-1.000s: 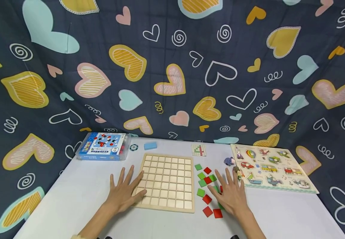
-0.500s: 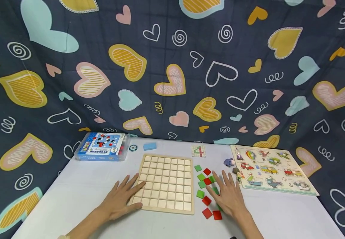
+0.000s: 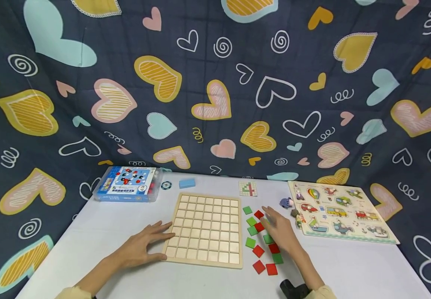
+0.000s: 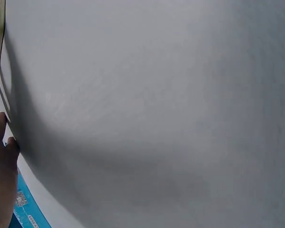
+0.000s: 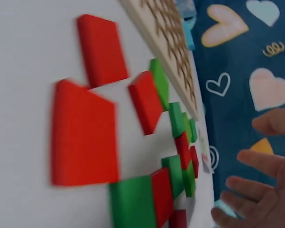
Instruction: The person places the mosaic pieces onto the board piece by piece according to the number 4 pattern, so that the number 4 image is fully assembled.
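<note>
A light wooden grid board (image 3: 205,230) lies flat on the white table. At its left edge, my left hand (image 3: 137,248) has its fingers extended and thumb spread near the lower corner; finger contact is hard to tell. In the left wrist view, only part of this hand (image 4: 2,175) shows beside the board's edge. Red and green square tiles, such as a red tile (image 3: 259,267) and a green tile (image 3: 250,242), lie scattered right of the board. Over the upper tiles, my right hand (image 3: 281,231) hovers with loosely bent fingers. The right wrist view shows that hand (image 5: 268,183) holding nothing visible.
A small pattern card (image 3: 247,189) lies behind the tiles. A picture puzzle board (image 3: 344,211) is at right, beside small figurines (image 3: 286,202). At back left are a clear-lidded box (image 3: 127,185), a round chip (image 3: 166,185) and a blue block (image 3: 187,183). A heart-patterned cloth hangs behind.
My left hand has slid back from over the board to its left edge. My right hand has moved slightly up and left, its spread fingers drawing together, uncovering lower tiles.
</note>
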### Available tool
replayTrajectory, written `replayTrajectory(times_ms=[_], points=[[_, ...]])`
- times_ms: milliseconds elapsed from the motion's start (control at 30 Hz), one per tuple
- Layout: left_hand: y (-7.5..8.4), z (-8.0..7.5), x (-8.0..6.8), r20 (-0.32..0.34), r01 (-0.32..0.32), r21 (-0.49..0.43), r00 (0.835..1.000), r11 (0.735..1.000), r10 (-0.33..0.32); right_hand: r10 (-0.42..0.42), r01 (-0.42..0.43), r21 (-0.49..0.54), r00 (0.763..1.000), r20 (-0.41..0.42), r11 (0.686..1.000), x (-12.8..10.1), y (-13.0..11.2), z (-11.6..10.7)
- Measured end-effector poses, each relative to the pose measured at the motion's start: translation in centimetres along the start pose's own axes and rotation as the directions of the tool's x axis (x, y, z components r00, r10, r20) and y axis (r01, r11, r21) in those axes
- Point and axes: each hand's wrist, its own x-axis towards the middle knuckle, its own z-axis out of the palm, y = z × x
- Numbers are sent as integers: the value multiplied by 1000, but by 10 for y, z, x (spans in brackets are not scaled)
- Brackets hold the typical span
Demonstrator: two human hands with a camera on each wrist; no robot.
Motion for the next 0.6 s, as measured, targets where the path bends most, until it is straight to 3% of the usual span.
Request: replayTrajectory(times_ms=[100,233,600], points=[[-1,0,-1,7,-1,-34,1000,999,1,-8,10,139,1000,-22,990,14,4,0],[-2,-1,-1,-1,-14,-41,1000,999,14,-5,-3,298,1000,26,954,32,11,0],[2,-2,2,20,40,-49,999,998,-39,-67,0,265,968,243,964,76,20,3]])
